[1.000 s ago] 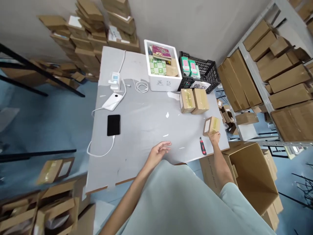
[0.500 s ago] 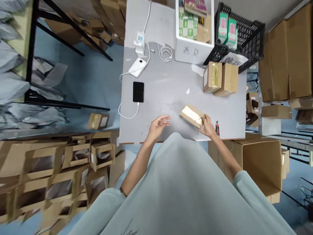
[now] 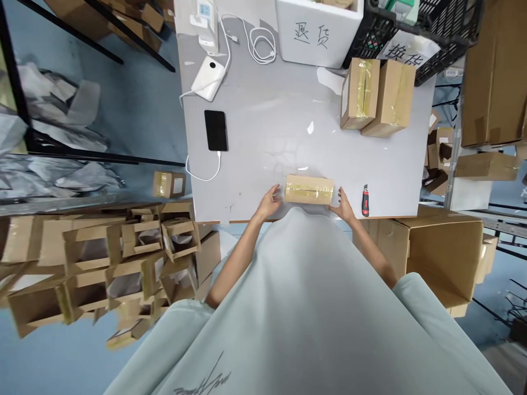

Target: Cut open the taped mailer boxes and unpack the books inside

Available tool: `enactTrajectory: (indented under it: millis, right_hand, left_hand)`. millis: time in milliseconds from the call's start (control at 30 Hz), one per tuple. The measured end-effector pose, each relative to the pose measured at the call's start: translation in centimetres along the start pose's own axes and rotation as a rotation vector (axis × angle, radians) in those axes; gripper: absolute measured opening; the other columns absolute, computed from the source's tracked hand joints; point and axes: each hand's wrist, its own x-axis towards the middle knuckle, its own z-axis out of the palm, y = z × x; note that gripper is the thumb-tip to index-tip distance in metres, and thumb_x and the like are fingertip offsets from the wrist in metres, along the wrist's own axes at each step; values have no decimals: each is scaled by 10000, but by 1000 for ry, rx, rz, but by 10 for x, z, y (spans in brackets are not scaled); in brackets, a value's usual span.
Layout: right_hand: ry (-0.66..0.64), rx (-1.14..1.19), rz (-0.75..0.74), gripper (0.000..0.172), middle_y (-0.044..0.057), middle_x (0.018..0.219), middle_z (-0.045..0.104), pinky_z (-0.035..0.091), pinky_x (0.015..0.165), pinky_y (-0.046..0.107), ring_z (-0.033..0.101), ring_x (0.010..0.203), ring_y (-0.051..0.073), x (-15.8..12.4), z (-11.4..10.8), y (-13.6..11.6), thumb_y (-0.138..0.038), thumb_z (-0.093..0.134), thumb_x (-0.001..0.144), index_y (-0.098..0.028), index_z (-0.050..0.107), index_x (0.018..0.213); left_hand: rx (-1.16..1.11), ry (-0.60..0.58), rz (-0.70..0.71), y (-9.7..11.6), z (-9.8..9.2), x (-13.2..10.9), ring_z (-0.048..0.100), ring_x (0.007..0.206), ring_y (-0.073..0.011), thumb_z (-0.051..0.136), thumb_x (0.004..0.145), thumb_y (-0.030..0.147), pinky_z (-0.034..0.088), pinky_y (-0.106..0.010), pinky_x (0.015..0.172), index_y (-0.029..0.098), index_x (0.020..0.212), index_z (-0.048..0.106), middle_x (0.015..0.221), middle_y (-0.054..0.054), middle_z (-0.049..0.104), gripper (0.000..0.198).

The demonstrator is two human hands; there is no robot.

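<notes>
A small taped cardboard box (image 3: 309,190) lies flat near the front edge of the grey table (image 3: 263,120), its long side parallel to that edge. My left hand (image 3: 270,202) is just off the box's left end, fingers apart and holding nothing. At the right end my right hand (image 3: 343,206) is spread, thumb close to the box's lower corner; whether it touches cannot be made out. To the right of that hand lies a red and black utility knife (image 3: 365,201).
Two taped boxes (image 3: 360,94) stand at the back right, before a white bin (image 3: 319,33) and a black crate (image 3: 444,60). A phone (image 3: 216,130), power bank (image 3: 208,78) and white cables occupy the left. A large open carton (image 3: 442,258) sits below the table's right corner.
The box has turned level with the table edge and come in front of my body. My right hand has let go of its end. My view has tilted down towards the table's front.
</notes>
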Motion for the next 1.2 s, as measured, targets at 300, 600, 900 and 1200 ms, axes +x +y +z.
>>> enactTrajectory:
  millis: [300,600,900,1200]
  right_hand:
    - [18,218,6,989,186,1678,648,555,1276,475,674,1507,290,0,37,-12,-405,722,938,-135,308,1795]
    - [125,288,-112,760,168,1501,786,622,1223,540,738,1438,345,22,18,-19,-705,691,1010,-190,673,1568]
    - [67,277,-122,706,169,1490,783,669,1155,516,783,1352,349,43,18,-12,-704,710,997,-172,748,1461]
    - [21,196,24,547,183,1606,717,578,1255,488,781,1355,287,38,19,-8,-316,554,1043,-107,680,1532]
  left_hand:
    - [-37,-10,105,-5,29,10,696,1429,-351,874,652,165,610,-501,1176,156,1621,576,1532,-194,734,1014]
    - [26,102,123,1,16,4,734,1346,-333,781,911,337,609,-520,1171,132,1490,688,1476,-208,762,621]
    - [-6,35,101,-2,27,11,689,1424,-349,809,873,269,585,-549,1208,153,1597,608,1667,-227,624,760]
    - [-55,39,-53,-9,32,7,622,1514,-429,885,690,95,601,-572,1191,117,1578,601,1703,-282,563,932]
